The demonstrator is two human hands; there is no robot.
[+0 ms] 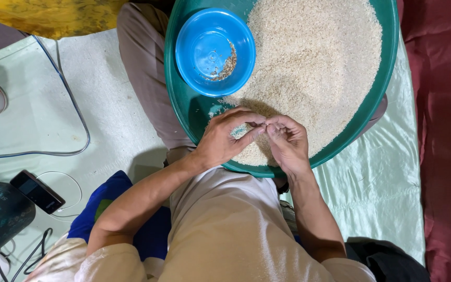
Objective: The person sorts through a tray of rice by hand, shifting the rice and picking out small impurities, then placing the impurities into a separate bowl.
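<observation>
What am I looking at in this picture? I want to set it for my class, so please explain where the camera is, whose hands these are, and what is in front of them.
There is one picture, taken by a camera worn on a person's head, looking down at their own lap. No machine is involved, only two bare hands. The left hand and right hand meet fingertip to fingertip over a large green tray that rests on the person's legs. The tray holds a spread of white rice. The fingers seem to pinch something tiny; it is too small to identify. A blue bowl sits in the tray with a few dark bits inside. A phone with its cable lies on the pale cloth to the left.
</observation>
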